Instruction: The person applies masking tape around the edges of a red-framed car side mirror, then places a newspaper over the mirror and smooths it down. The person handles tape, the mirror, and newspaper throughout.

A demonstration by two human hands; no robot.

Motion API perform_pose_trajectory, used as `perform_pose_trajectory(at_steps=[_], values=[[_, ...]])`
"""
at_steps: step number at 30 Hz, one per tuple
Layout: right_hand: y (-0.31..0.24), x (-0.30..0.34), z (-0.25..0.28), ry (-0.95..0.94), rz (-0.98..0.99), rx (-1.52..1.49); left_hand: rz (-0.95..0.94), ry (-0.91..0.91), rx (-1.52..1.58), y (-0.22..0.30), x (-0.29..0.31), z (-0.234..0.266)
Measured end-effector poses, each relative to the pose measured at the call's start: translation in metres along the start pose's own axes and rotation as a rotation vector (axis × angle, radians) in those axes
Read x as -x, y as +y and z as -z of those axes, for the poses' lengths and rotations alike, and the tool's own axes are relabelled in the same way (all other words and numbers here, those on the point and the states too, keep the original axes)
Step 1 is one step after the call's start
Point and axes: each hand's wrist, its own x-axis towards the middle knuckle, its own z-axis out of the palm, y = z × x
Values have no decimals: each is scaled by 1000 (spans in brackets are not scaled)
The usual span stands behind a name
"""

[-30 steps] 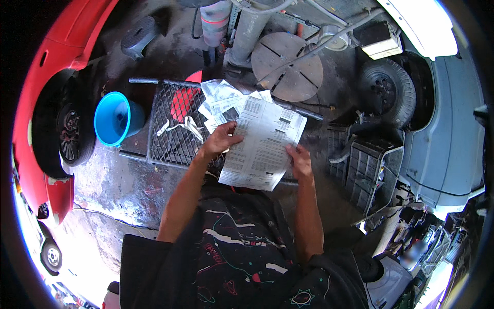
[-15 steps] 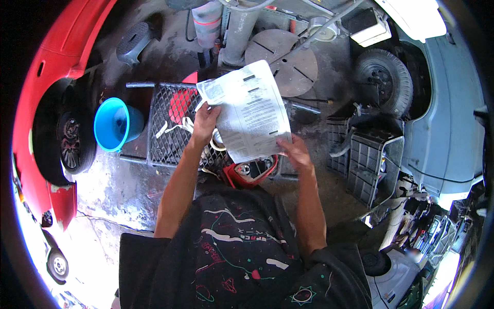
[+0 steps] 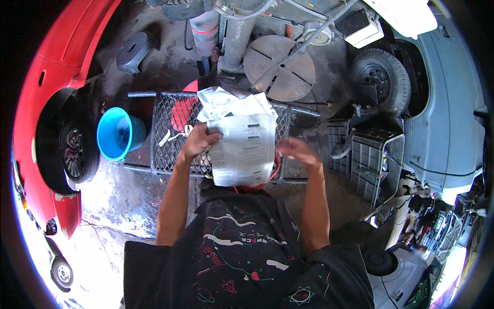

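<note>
My left hand pinches the left edge of a printed paper sheet, its thumb on top. The sheet is tilted and covers part of the metal mesh rack in front of me. Just off the sheet's right edge is my right hand, blurred by motion, with its fingers loosely stretched towards the paper. Beyond the held sheet, several more paper sheets fan out over the far side of the rack. A red-rimmed part is mostly hidden under the sheet.
A blue bucket stands left of the rack, near a red car. Farther off are a grey step stool and a slotted round metal plate. On the right are a black crate, a tyre and a grey-blue vehicle.
The held sheet has come down and nearer to my body, uncovering the papers beyond it. My right hand has come off its edge; my left hand has lowered with it.
</note>
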Motion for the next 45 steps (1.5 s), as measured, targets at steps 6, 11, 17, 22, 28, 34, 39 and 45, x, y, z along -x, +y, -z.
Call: perform_pose_trajectory(at_steps=[6, 11, 17, 22, 28, 34, 39, 45], values=[[-28, -43, -19, 40, 84, -25, -52, 99, 291, 36, -2, 0], [-37, -44, -19, 54, 75, -144, -25, 154, 347, 18, 5, -2], [-14, -53, -12, 94, 248, -251, -83, 168, 405, 2, 0, -1], [12, -51, 12, -320, 410, -602, -223, 138, 446, 4, -2, -1], [-22, -18, 28, -121, 201, -361, -275, -26, 163, 20, 0, 7], [-63, -41, -25, -264, 81, 280, -398, -202, -8, 55, -24, -26], [-61, -39, -40, -80, 17, 224, -134, -23, 422, 58, -14, -39], [-55, -32, -43, 60, 4, -5, -73, 51, 120, 44, 11, -38]])
